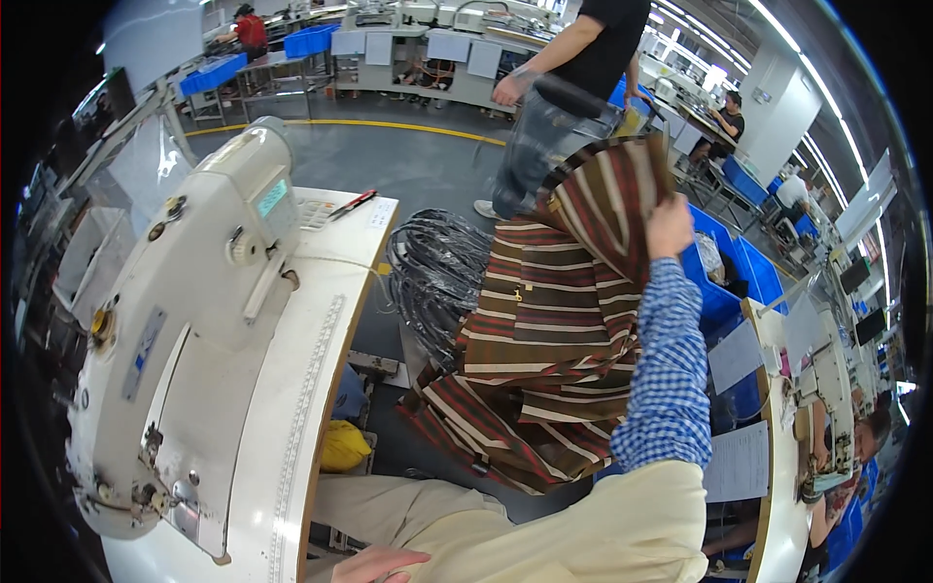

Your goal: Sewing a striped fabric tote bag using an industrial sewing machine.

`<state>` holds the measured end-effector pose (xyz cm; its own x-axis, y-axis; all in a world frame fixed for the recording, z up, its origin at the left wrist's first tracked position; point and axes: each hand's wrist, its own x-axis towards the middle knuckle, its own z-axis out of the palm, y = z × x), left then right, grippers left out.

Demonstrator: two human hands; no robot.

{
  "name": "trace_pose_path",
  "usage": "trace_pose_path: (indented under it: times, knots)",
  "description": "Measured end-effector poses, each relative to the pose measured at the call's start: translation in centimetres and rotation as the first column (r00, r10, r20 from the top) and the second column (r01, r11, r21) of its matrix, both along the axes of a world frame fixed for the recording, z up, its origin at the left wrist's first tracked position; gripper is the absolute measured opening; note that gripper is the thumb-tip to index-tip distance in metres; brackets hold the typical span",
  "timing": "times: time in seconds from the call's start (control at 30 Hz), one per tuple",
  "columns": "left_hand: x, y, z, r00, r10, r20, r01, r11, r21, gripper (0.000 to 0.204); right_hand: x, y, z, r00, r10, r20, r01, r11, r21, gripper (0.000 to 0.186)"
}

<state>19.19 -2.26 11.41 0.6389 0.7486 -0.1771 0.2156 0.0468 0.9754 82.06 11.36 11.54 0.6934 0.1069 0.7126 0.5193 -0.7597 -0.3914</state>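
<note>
My right hand (671,227), at the end of a blue checked sleeve, reaches far out and is closed on the upper edge of a striped garment (554,311). The cloth has brown, dark red and cream stripes, and a small gold-coloured piece shows on it. It hangs down in folds to the right of the sewing table, its lower end spread above the floor near my lap. Low at the picture's edge, my left hand (379,564) rests by my lap, partly cut off. Its visible fingers are stretched out and hold nothing.
A white sewing machine (194,321) stands on the white table (311,389) at left, with red-handled snips (354,203) on it. Black strips (442,272) hang in a bundle beyond. Blue bins (714,272) stand at right. A person in black (583,68) stands just past the garment.
</note>
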Motion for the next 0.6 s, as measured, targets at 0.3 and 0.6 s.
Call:
trace_pose_path:
  times: [0.3, 0.6]
  knots:
    - [5.2, -0.2, 2.3, 0.678, -0.433, 0.594, 0.216, 0.890, 0.402, 0.027, 4.8, -17.5, 8.2, 0.920, 0.184, 0.346, -0.367, 0.714, 0.597, 0.048]
    - [6.5, -6.2, 7.3, 0.337, -0.365, 0.868, 0.133, 0.931, 0.340, 0.026, 3.9, -19.9, 7.0, 0.834, 0.551, -0.008, -0.329, 0.509, 0.795, 0.060]
